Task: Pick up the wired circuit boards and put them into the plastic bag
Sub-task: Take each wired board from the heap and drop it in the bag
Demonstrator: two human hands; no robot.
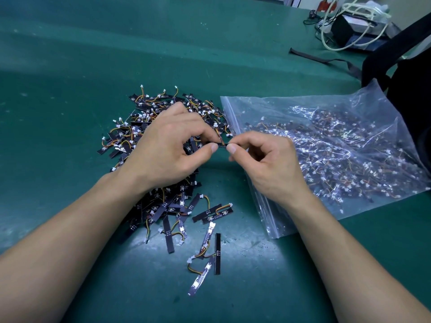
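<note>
Closest to the person, a few stray boards (217, 252) lie apart on the green mat (268, 294), thin dark strips with orange and yellow leads ending in small white plugs. One pale strip (200, 279) lies slantwise just beside them.

Both bare forearms reach in from the near edge. The left hand (168, 148) hangs over the heap, its thumb and forefinger pinching one end of a single wired circuit board (221, 145), the other fingers curled under. The right hand (263, 159) meets it from the other side, thumb and forefinger nipping the opposite end of the same strip, the remaining fingers loosely tucked into the palm. The board lies level between the two hands, raised off the mat, right at the zip edge of the bag.

Under and beyond the left hand spreads the pile of wired circuit boards (126, 136), tangled together. Beside it on the right lies the clear plastic bag (345, 145), flat on the mat, its zip mouth facing the pile and many more boards showing through it.

Further back on the right sits a black fabric bag (410, 94) with a dark strap (326, 59) trailing across the mat. At the far corner are looped white cables (356, 8) over a black box (342, 29).
</note>
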